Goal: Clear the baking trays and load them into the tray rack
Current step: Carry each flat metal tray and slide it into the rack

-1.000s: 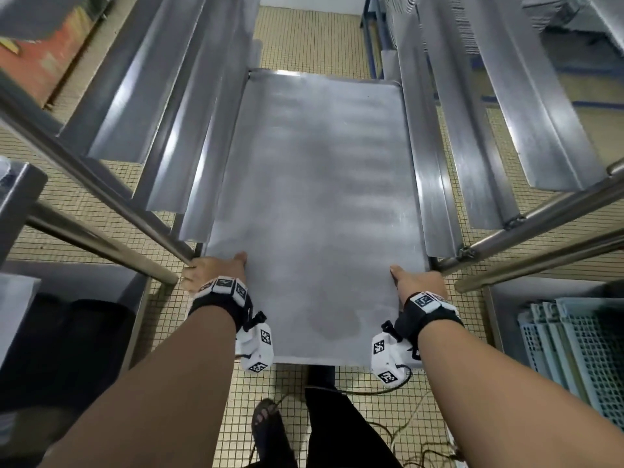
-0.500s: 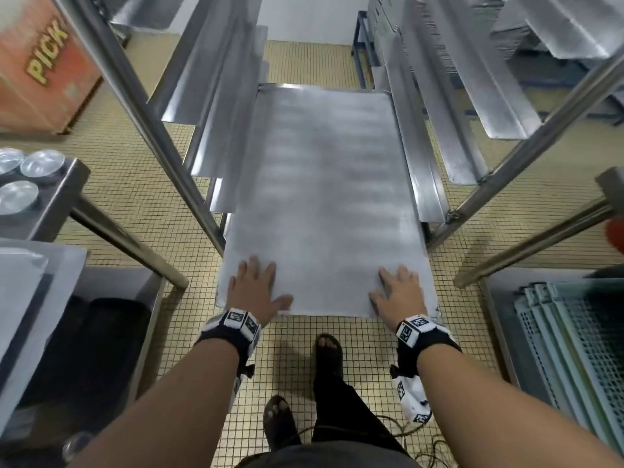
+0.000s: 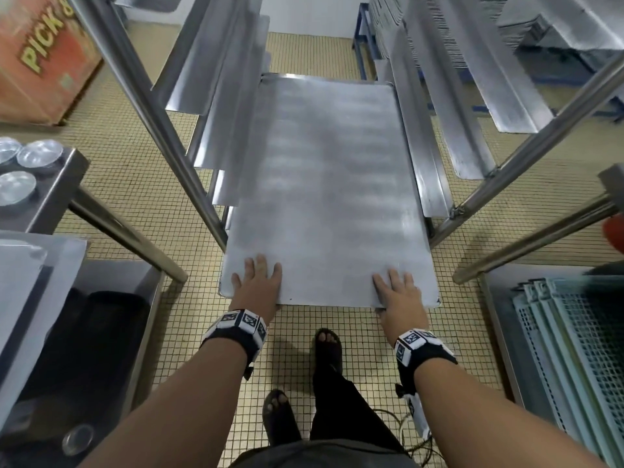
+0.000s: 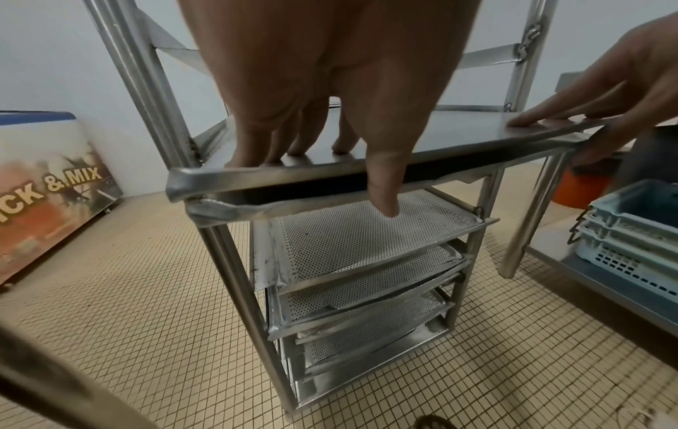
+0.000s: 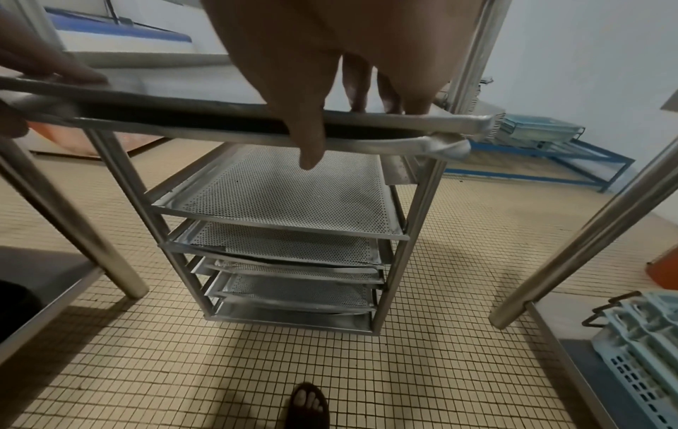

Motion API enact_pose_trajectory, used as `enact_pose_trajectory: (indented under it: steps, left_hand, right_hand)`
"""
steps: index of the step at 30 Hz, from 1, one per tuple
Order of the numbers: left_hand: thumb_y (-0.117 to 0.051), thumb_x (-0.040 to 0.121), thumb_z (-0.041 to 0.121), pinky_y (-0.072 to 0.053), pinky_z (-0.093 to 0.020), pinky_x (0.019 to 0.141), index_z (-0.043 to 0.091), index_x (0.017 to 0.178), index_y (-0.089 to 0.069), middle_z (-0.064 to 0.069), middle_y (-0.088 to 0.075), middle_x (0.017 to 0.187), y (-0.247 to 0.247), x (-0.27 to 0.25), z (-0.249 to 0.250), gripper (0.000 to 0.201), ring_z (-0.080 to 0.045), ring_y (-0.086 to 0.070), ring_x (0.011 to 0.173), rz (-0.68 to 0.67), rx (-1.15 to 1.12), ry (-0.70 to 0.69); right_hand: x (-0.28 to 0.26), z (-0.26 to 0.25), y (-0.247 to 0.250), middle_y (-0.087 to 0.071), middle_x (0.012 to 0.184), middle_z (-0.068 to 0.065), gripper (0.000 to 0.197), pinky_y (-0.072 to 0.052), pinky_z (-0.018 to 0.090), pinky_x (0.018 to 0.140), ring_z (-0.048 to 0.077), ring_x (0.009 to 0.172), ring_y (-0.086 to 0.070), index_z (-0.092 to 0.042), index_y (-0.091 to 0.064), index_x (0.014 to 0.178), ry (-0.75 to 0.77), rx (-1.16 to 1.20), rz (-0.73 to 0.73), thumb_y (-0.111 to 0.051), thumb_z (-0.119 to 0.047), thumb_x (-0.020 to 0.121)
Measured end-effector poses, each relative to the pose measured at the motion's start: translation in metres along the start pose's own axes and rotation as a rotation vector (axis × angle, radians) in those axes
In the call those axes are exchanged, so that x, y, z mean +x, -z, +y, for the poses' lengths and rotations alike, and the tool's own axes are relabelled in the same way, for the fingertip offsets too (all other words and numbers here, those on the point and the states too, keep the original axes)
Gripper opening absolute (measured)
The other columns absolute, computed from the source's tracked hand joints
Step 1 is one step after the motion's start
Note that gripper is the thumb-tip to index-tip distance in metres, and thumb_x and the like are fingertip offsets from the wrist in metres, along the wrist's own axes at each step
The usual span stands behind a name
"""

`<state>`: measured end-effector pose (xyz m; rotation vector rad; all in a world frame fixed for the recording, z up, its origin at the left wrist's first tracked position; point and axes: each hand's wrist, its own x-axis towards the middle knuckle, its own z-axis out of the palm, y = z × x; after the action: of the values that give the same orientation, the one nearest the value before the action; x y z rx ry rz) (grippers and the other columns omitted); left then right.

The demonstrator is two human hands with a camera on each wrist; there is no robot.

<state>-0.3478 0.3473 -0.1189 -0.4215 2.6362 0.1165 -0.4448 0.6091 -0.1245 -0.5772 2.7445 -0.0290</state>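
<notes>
A floor of small yellow tiles runs under a steel tray rack that stands straight ahead, its angled side runners rising on the left and right. A flat baking tray lies in the rack on one pair of runners, most of it already between the uprights, with its near short edge jutting out toward the person. The wrist views show a second rim directly beneath that edge, so it may rest on another tray, and further down perforated trays fill the lower levels.

The left hand lies flat on the tray's near left corner, fingers straight and spread on the top face, thumb hanging down over the front rim. The right hand mirrors it at the near right corner, fingers laid on top and thumb over the edge. Neither hand is closed round the metal; both press on it with open palms.

The tray's long axis points directly away from the person, in line with the runners, and both hands sit at its near end at equal reach. By my reading, the coming move is a straight, even shove to the far side; unequal pressure could skew the tray against a runner.

To the near right, pale blue plastic crates sit on a low shelf.
</notes>
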Motion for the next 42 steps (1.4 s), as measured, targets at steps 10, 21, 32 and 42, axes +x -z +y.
enact_pose_trajectory:
  steps: [10,21,32,42]
  left_hand:
    - [-0.064,0.094,0.023,-0.029,-0.062,0.114,0.012,0.157,-0.015,-0.026,-0.006,0.16,0.013,0.028,0.004,0.08,-0.048,-0.01,0.148,-0.028,0.074,0.048]
    - [-0.07,0.091,0.022,-0.023,-0.061,0.117,0.014,0.158,-0.013,-0.022,-0.004,0.163,0.066,0.098,-0.002,0.089,-0.045,-0.006,0.15,-0.021,0.003,0.06]
    - [-0.066,0.094,0.019,-0.017,-0.063,0.118,0.015,0.159,-0.005,-0.021,0.003,0.165,0.093,0.15,-0.006,0.09,-0.044,0.001,0.151,-0.022,0.002,0.072]
    - [-0.053,0.095,0.014,0.0,-0.049,0.123,0.018,0.159,0.01,-0.016,0.015,0.164,0.071,0.118,-0.003,0.09,-0.038,0.008,0.152,0.092,0.029,0.074]
  right_hand:
    - [0.015,-0.002,0.002,0.003,0.165,0.009,0.09,-0.004,0.048,0.122,0.04,0.15,0.004,-0.028,-0.005,0.158,0.051,-0.076,0.008,-0.054,-0.003,0.086]
    - [0.101,0.003,0.035,0.011,0.165,0.006,0.092,0.0,0.047,0.12,0.039,0.15,0.008,-0.029,0.006,0.157,0.076,-0.116,0.009,-0.053,-0.003,0.091]
    - [0.158,0.002,0.055,0.016,0.163,0.009,0.091,0.0,0.049,0.123,0.041,0.149,0.011,-0.027,0.015,0.155,0.089,-0.162,-0.014,-0.048,-0.005,0.093]
    - [0.155,-0.008,0.059,0.011,0.165,0.008,0.086,-0.002,0.047,0.123,0.037,0.151,0.007,-0.027,0.006,0.157,0.026,-0.139,-0.002,-0.052,-0.015,0.095]
